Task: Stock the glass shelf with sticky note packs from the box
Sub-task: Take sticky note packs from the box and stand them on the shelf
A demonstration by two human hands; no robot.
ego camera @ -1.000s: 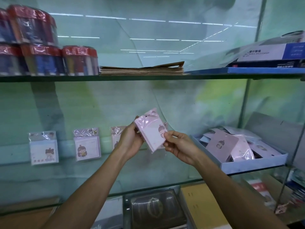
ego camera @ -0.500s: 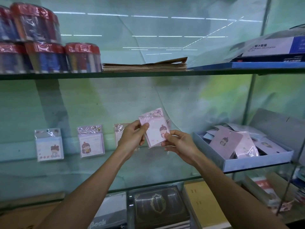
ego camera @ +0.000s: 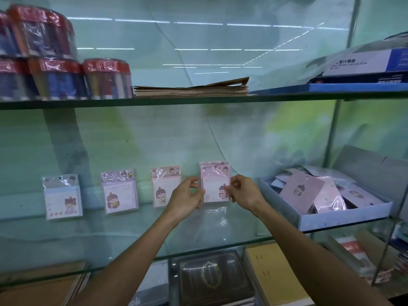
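A pink sticky note pack point(ego camera: 215, 182) stands upright at the back of the glass shelf point(ego camera: 132, 235), fourth in a row. My left hand point(ego camera: 185, 198) pinches its left edge and my right hand point(ego camera: 245, 192) pinches its right edge. Three other packs lean against the back wall to its left: a blue one point(ego camera: 62, 197), a purple one point(ego camera: 119, 191) and a pink one point(ego camera: 164, 184), the last partly hidden by my left hand. The grey box point(ego camera: 344, 217) with several more packs sits on the shelf at the right.
The upper shelf holds red-lidded wrapped tubs point(ego camera: 57, 78), a stack of brown paper point(ego camera: 192, 88) and a calculator box point(ego camera: 366, 65). Below the glass lie notebooks point(ego camera: 276, 277) and a dark book point(ego camera: 212, 281). A metal upright point(ego camera: 331, 138) stands behind the box.
Both hands carried the pink pack away from me and turned it upright, setting it at the back of the shelf to the right of the third pack.
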